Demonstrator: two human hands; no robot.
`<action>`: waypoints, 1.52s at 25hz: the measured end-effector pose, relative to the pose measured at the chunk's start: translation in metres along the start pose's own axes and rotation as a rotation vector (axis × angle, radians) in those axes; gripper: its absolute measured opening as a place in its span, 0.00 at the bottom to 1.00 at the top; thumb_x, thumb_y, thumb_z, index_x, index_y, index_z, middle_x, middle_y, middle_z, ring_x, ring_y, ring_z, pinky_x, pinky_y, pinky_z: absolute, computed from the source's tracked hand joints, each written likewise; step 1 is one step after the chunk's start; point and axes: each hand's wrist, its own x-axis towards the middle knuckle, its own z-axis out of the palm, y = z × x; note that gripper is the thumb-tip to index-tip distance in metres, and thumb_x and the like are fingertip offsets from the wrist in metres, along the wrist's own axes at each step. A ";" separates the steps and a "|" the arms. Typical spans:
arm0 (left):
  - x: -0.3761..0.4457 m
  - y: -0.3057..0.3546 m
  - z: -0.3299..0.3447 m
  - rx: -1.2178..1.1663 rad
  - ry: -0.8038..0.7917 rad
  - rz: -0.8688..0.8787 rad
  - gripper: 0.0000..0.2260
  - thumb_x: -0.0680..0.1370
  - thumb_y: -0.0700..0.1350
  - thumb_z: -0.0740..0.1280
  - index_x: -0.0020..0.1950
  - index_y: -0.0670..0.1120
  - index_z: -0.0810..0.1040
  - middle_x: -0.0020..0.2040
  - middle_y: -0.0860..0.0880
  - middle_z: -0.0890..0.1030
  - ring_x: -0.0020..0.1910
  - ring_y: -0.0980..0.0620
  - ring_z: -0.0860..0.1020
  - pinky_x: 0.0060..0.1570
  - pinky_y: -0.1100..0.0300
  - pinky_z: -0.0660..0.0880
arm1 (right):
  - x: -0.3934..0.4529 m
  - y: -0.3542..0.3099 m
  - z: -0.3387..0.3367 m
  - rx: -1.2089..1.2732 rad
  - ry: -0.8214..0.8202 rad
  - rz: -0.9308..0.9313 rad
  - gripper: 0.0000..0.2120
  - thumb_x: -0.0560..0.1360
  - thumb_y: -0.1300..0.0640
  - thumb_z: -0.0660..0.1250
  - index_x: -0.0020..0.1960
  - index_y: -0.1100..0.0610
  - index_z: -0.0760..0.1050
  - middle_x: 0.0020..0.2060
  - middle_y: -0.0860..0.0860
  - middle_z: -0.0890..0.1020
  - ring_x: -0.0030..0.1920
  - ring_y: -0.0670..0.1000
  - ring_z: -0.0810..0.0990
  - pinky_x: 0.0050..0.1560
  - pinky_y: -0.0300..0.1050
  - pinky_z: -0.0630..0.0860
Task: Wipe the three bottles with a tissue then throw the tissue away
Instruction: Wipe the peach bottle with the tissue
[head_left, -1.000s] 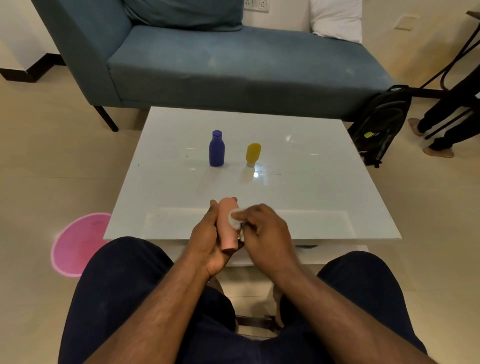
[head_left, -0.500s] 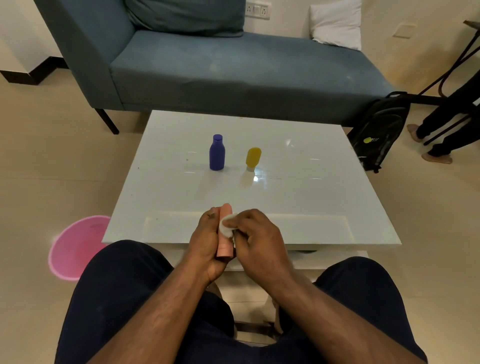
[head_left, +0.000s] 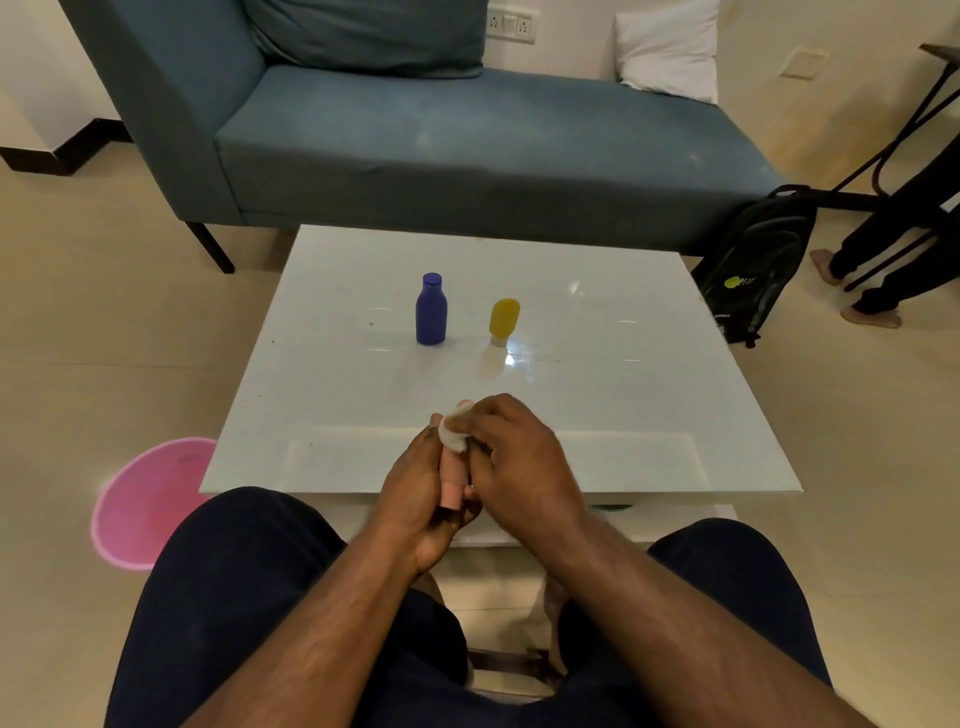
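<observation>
Just over the near edge of the white surface (head_left: 597, 374), the left hand (head_left: 415, 499) wraps around a slim pink bottle (head_left: 451, 486), its long axis running away from the person with the far end tipped up. The right hand (head_left: 519, 457) pinches a crumpled white tissue (head_left: 453, 431) against the bottle's far end. Farther out, mid-surface, a blue bottle (head_left: 431, 312) stands upright, cap up; just beside it on the right a yellow bottle (head_left: 504, 319) stands cap down. A pink bin (head_left: 150, 499) sits on the floor to the left.
</observation>
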 end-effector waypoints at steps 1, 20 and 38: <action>0.000 -0.001 0.000 0.011 0.026 0.001 0.21 0.78 0.60 0.68 0.61 0.46 0.82 0.49 0.44 0.86 0.40 0.50 0.83 0.37 0.56 0.77 | 0.008 0.004 -0.004 0.010 0.013 0.032 0.10 0.76 0.61 0.64 0.54 0.55 0.81 0.50 0.48 0.79 0.50 0.44 0.77 0.55 0.38 0.75; -0.002 0.003 -0.001 -0.108 -0.018 -0.071 0.25 0.73 0.59 0.73 0.62 0.43 0.79 0.41 0.42 0.84 0.31 0.51 0.78 0.24 0.62 0.75 | 0.004 0.018 -0.009 0.046 0.091 0.119 0.13 0.74 0.64 0.64 0.53 0.52 0.81 0.49 0.43 0.80 0.49 0.39 0.76 0.52 0.26 0.70; -0.003 0.002 -0.003 -0.293 -0.082 -0.157 0.25 0.80 0.62 0.62 0.67 0.44 0.79 0.61 0.37 0.83 0.56 0.40 0.84 0.45 0.44 0.83 | -0.016 0.007 0.000 0.067 0.065 0.099 0.14 0.74 0.66 0.63 0.54 0.52 0.80 0.48 0.45 0.77 0.49 0.41 0.76 0.50 0.31 0.74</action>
